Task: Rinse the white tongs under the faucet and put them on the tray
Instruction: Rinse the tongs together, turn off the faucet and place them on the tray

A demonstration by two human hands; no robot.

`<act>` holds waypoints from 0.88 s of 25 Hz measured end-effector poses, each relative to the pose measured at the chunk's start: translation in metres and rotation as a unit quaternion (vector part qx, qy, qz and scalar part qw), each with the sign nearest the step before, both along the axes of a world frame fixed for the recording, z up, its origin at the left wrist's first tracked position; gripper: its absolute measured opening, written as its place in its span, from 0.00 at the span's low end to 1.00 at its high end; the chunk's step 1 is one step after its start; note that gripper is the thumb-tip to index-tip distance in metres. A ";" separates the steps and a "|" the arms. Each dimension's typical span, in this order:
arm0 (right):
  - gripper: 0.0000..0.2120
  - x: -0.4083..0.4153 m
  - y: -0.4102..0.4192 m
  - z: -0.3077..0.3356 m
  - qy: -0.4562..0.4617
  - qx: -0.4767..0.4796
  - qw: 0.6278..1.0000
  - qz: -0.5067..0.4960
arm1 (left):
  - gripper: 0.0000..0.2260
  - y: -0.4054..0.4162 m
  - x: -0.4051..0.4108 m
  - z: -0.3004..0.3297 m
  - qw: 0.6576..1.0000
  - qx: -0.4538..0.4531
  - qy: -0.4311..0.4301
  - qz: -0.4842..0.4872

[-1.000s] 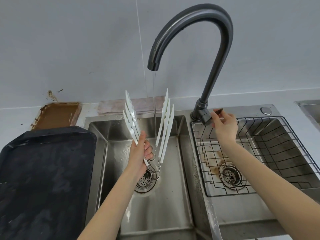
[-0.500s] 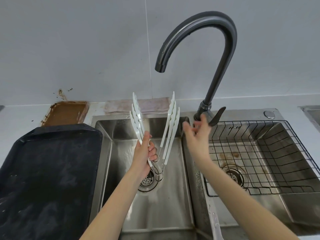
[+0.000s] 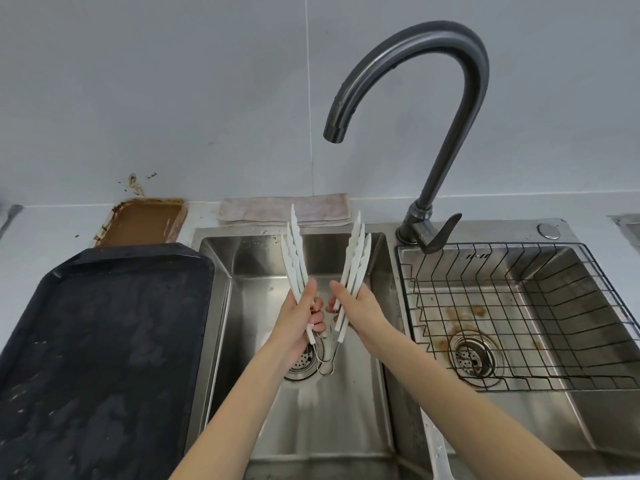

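The white tongs [image 3: 325, 271] are standing tips-up over the left sink basin [image 3: 346, 410], fanned into a V with their wire loop ends hanging low, right above the drain [image 3: 303, 362]. That looks deliberate: held this way, any drips are falling into the basin, not onto the table.

The left hand [image 3: 298, 323] is wrapping its grip around the left-hand bundle of arms, while the right hand [image 3: 360, 313] is closing its grip on the right-hand bundle, thumb lying across the white plastic. Both grips are holding the tongs; neither is open. Holding one side each, the hands seem to be readying to squeeze the V together or steady it for carrying, though I cannot say which.

At about twelve o'clock above them, the faucet [image 3: 415, 98] spout is hanging over the basin with no water visibly running, so the rinsing is probably over. Its handle [image 3: 441, 233] is sitting at about two o'clock from the tongs.

The dark tray [image 3: 104, 341] is lying on the table at nine o'clock, just beside the basin, looking wet, with nothing on it yet. At three o'clock, a wire rack [image 3: 519, 306] is resting inside the right basin.
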State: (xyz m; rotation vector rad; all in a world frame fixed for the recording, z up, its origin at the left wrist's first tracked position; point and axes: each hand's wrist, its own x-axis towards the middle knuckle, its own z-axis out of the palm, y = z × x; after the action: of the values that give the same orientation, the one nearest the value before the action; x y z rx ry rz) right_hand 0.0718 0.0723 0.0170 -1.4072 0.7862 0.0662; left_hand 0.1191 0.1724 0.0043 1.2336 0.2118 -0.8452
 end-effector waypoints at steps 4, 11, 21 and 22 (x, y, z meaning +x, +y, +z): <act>0.11 -0.002 -0.002 -0.001 -0.011 -0.007 1.000 -0.011 | 0.07 0.004 0.001 0.001 0.998 0.026 -0.036 -0.033; 0.04 -0.002 -0.002 -0.006 0.015 -0.015 1.000 -0.008 | 0.07 0.010 0.004 -0.004 0.999 0.048 -0.021 -0.014; 0.09 0.007 0.027 0.007 0.020 -0.092 0.994 0.054 | 0.08 0.055 0.014 0.015 0.967 0.171 -0.177 -0.058; 0.09 0.009 0.033 0.008 0.018 -0.082 0.995 0.054 | 0.08 0.062 0.014 0.018 0.962 0.184 -0.193 -0.057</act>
State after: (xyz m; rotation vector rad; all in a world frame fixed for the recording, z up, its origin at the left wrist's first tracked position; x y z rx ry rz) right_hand 0.0804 0.1057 0.0252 -1.6086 0.7580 0.1125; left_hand 0.1336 0.2341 0.0220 1.7469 -0.0217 -0.6612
